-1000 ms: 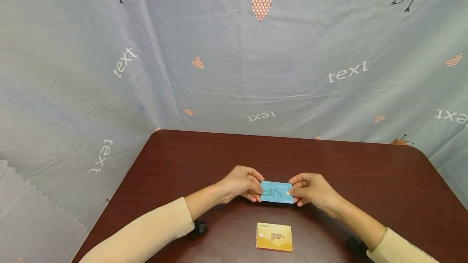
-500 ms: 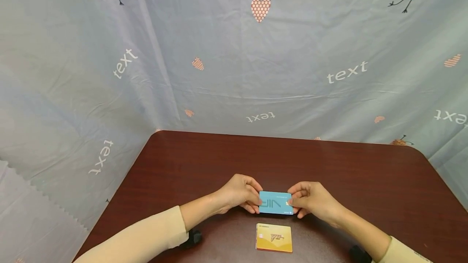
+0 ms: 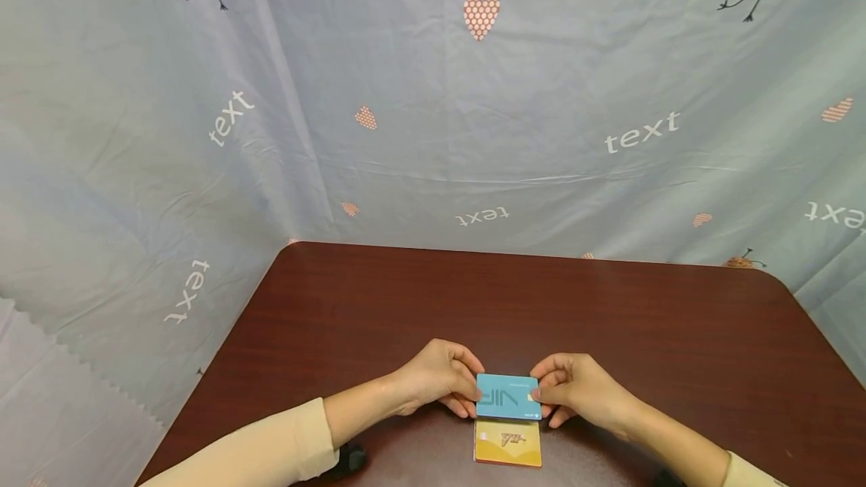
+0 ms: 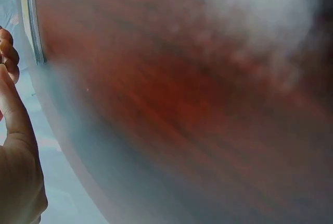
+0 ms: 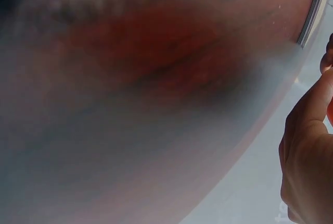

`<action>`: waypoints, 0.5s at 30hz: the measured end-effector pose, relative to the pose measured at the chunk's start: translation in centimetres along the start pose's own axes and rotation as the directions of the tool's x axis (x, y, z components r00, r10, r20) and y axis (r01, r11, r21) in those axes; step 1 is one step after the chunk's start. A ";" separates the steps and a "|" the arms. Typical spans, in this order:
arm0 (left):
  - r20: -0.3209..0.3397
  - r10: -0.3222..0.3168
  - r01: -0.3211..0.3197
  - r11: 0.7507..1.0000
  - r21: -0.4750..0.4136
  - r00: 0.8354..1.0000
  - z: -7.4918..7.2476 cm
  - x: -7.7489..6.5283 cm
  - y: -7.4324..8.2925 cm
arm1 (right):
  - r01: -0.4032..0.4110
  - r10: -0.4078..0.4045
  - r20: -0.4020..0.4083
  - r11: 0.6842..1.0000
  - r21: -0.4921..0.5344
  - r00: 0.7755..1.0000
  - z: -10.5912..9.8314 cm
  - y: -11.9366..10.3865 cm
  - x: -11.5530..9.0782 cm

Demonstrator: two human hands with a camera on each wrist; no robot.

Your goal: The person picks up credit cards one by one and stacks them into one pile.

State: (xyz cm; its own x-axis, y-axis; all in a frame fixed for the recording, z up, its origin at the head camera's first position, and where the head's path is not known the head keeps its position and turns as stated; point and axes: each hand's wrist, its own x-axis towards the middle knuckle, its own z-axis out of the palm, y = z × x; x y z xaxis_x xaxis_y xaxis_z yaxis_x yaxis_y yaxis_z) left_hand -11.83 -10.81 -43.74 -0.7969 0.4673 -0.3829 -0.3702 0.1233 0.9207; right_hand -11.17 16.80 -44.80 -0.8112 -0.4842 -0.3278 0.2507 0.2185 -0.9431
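Note:
A light blue card [image 3: 507, 399] with large grey-green lettering is held level between both hands in the head view. My left hand [image 3: 438, 378] pinches its left edge between thumb and fingers. At the opposite short edge, my right hand [image 3: 582, 389] grips it the same way, thumb on top. Just below lies a yellow card [image 3: 509, 446], top of a small stack, and the blue card overlaps its far edge in this view. From the side, the left wrist view shows the stack [image 4: 35, 28] as several thin layers. The right wrist view catches the stack [image 5: 313, 15] at its corner.
The dark red-brown table [image 3: 379, 299] stretches away behind the hands. A pale blue curtain [image 3: 419, 164] with hearts, birds and printed words hangs beyond its far edge. Dark wrist gear [image 3: 352, 458] sits under the left sleeve.
Both hands have brought the blue card nearer to the person, down toward the yellow card, until it overlaps the yellow card's far edge in the head view. The yellow card has stayed in place.

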 end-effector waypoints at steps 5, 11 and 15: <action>0.008 -0.009 0.009 1.000 -0.004 1.000 0.2 -0.3 -0.3 | -0.001 0.001 0.022 1.000 0.002 1.000 0.3 0.1 -0.4; 0.018 -0.018 0.018 1.000 -0.004 1.000 0.7 -0.9 -0.7 | -0.008 0.008 0.045 1.000 -0.009 0.999 0.7 0.5 -0.8; 0.015 -0.017 0.017 1.000 0.023 1.000 0.9 -1.3 -0.9 | -0.004 0.005 0.061 1.000 -0.022 0.998 1.0 0.6 -1.0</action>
State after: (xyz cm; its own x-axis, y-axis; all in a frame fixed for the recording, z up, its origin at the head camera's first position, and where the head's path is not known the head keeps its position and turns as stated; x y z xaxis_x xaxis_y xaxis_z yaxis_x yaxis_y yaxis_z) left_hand -10.03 -10.70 -44.01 -0.7831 0.4784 -0.3973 -0.3723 0.1509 0.9157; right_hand -9.70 16.59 -45.14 -0.7764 -0.5337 -0.3352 0.2417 0.2391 -0.9404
